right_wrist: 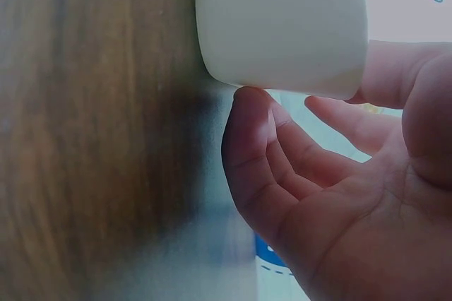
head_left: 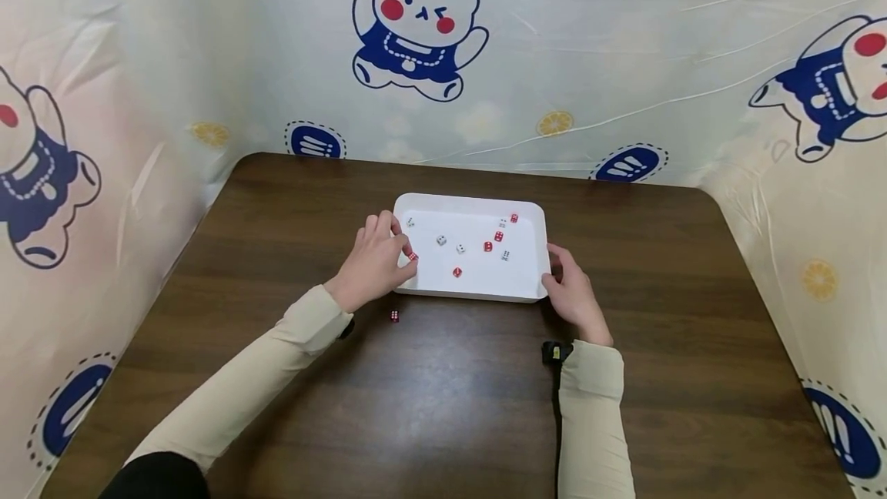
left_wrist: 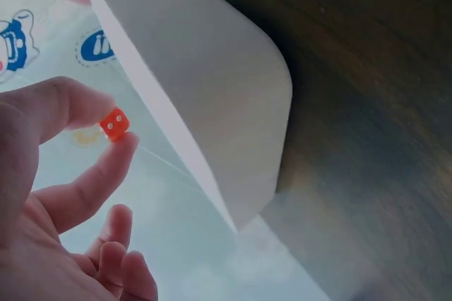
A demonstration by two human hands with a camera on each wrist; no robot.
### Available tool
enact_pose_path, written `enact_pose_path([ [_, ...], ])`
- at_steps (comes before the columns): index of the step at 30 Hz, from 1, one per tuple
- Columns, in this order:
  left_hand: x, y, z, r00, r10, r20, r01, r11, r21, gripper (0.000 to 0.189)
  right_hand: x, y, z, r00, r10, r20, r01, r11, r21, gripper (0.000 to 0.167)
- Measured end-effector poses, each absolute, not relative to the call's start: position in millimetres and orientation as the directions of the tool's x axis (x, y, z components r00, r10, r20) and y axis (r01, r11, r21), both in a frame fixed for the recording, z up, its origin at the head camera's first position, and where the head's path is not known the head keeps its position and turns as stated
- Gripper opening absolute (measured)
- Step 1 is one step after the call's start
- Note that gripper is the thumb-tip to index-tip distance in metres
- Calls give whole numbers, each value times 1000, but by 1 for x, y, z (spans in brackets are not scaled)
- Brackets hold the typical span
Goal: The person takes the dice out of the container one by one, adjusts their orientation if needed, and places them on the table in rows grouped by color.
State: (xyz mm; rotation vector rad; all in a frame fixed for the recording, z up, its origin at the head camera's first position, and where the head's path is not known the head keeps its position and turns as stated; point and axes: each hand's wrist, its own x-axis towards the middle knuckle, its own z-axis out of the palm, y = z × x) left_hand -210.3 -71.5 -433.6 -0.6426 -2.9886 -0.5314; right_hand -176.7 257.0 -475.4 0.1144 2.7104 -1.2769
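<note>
Red die (left_wrist: 115, 125) pinched in my left hand (head_left: 374, 260), right hand (head_left: 575, 295) gripping the tray (head_left: 478, 289) at three o'clock, I count nine dice (head_left: 441, 240) inside, one loose die (head_left: 394, 316) outside near eight o'clock.

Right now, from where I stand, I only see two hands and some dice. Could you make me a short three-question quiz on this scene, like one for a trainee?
1. What does the left hand pinch between thumb and finger?
2. Pick one. The right hand holds: A) a white die, B) the end of the white tray, C) the left sleeve.
3. True or false: every red die is inside the white tray or in the left hand.

Key:
1. A red die.
2. B.
3. False: a loose red die lies on the table, outside the tray.
</note>
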Motion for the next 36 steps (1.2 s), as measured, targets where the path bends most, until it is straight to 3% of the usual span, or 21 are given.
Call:
enact_pose_path([
  [18, -152, -71, -437, -807, 498, 316, 566, 805, 177, 15, -177, 258, -475, -990, 2, -141, 110, 635, -765, 52],
  [36, -138, -63, -449, -795, 511, 327, 557, 829, 58, 20, -175, 257, -476, -991, -8, -133, 98, 636, -765, 53],
])
